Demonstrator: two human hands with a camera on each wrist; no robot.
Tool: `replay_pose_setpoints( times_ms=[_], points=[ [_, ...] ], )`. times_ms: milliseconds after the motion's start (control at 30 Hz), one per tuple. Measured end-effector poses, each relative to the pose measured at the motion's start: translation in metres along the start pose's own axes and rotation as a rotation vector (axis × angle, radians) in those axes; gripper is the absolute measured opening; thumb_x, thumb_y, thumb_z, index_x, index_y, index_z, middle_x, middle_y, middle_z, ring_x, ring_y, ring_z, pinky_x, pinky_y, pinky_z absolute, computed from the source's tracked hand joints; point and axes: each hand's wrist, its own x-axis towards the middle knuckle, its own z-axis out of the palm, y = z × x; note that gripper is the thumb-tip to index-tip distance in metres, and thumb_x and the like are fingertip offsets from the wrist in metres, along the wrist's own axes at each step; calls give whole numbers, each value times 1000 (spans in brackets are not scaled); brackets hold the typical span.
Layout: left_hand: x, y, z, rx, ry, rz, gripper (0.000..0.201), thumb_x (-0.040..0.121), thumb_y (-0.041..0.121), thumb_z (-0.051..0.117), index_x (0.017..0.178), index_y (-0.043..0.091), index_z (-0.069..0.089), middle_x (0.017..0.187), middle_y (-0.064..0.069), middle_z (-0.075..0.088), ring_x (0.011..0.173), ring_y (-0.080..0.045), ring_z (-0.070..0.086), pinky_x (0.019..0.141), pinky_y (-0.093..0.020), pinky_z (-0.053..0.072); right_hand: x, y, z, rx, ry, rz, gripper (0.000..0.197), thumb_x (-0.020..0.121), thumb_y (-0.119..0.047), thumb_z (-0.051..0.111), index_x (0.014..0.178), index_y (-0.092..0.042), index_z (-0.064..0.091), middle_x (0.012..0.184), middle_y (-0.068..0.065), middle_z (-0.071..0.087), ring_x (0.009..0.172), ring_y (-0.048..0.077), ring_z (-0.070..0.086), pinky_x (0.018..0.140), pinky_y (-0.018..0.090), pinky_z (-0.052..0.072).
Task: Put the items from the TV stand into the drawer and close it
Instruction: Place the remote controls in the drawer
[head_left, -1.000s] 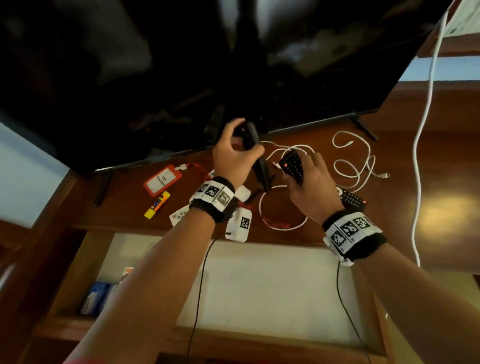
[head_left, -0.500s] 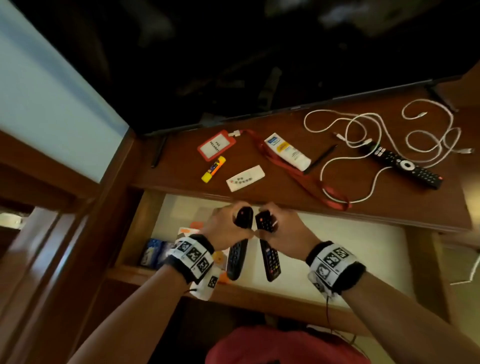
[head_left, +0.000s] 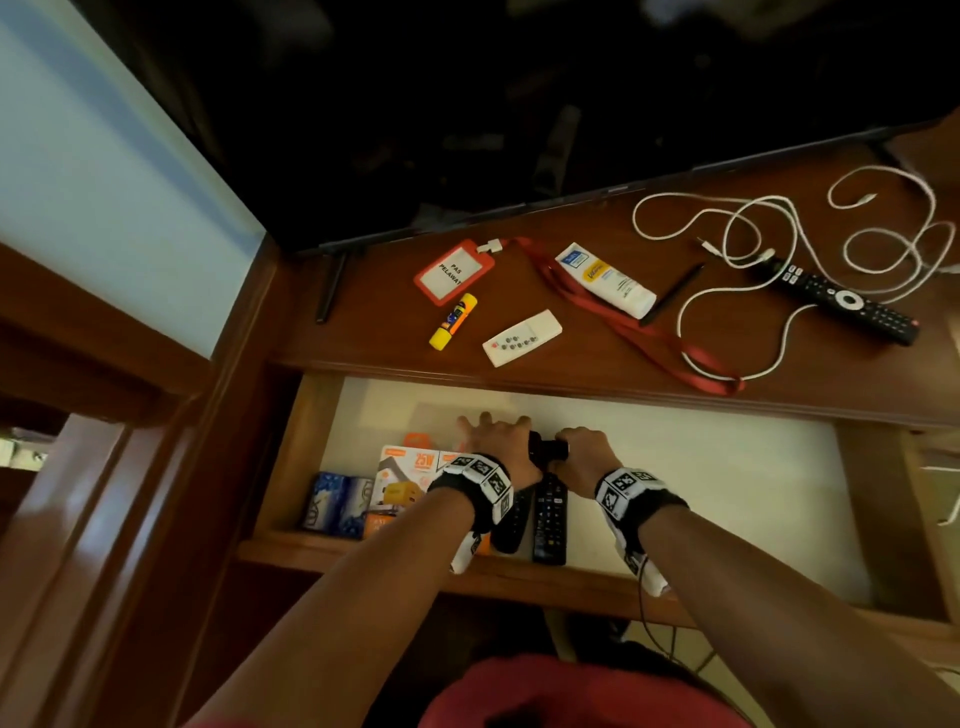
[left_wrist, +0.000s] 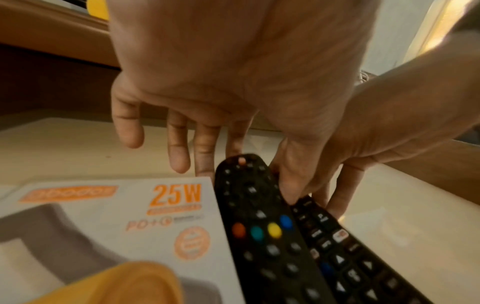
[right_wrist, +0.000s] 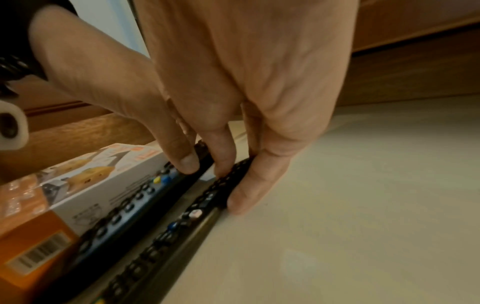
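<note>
Two black remotes lie side by side on the floor of the open drawer (head_left: 701, 467). My left hand (head_left: 491, 439) hovers over the top of the left remote (head_left: 511, 525) with fingers spread and straight (left_wrist: 179, 156); only its thumb (right_wrist: 185, 162) touches that remote (left_wrist: 259, 226). My right hand (head_left: 584, 452) pinches the top end of the right remote (head_left: 549, 519) between its fingers (right_wrist: 246, 193). Both remotes lie just right of an orange and white charger box (head_left: 410, 467).
On the TV stand lie a red ID holder (head_left: 453, 271) with lanyard (head_left: 639, 332), yellow glue stick (head_left: 453, 321), small white remote (head_left: 522, 338), sunscreen tube (head_left: 605, 279), black pen (head_left: 672, 293), white cable (head_left: 727, 223) and long black remote (head_left: 841, 301). A blue box (head_left: 337, 501) sits at the drawer's left.
Both hands came down from the stand top into the drawer with a remote each. The remotes now rest on the drawer floor, and my left hand has let go and spread its fingers.
</note>
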Motion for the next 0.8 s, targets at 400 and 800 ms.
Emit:
replay_pose_setpoints(
  times_ms=[400,800],
  points=[
    [4,-11,6,138,-56,24,55,89,56,61,132,22,56,136,-6,54,130,-33,45,104,-57,30,-10,-6,5,85,60,55,21,87,-14,60,108,-9,56,106,14,67,97,35,67,71,31,46],
    [-27,32,-101,-227,597,153,19,99,17,54,111,19,68,108,-3,66,99,-24,64,78,-38,54,-68,14,-131,204,434,-15,20,85,-5,61,82,-15,78,83,3,76,74,20,65,78,28,50]
  ],
)
